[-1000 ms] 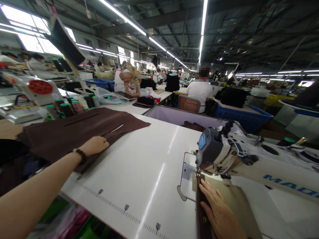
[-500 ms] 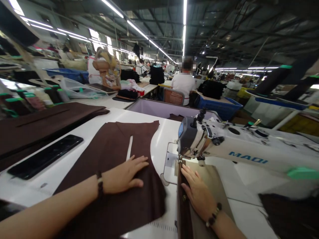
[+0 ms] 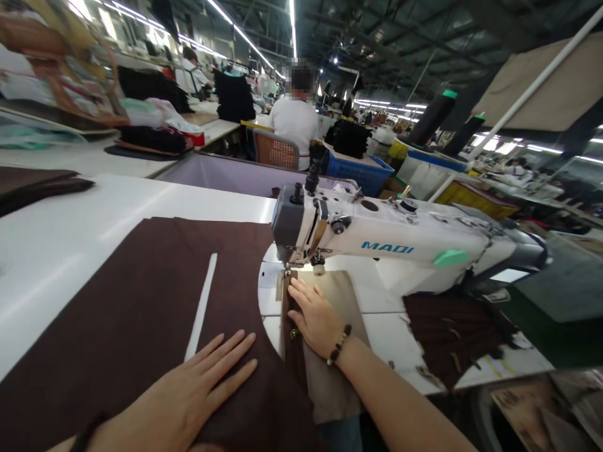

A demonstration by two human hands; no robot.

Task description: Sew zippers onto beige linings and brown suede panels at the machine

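Dark brown fabric point(image 3: 141, 301) with a long slit lies over the white table, left of a white sewing machine point(image 3: 386, 242). My left hand point(image 3: 188, 389) rests flat on this fabric beside the slit's lower end, fingers spread. Just in front of the needle area, my right hand point(image 3: 313, 317) lies with fingers apart on a narrow brown strip point(image 3: 294, 361) and the beige cloth point(image 3: 332, 389) beside it. A small metal piece shows on the strip near my right thumb.
Brown pieces point(image 3: 456, 333) lie right of the machine. More brown fabric point(image 3: 38, 185) is at the far left. Behind the table stand a lilac-lined bin point(image 3: 226, 176) and a blue crate point(image 3: 360, 169). A person in white point(image 3: 294, 122) sits beyond, facing away.
The view has swung right, bringing the machine's far end into sight. The slit fabric now reaches the machine's base, and my left hand is nearer the front. My right hand remains by the needle.
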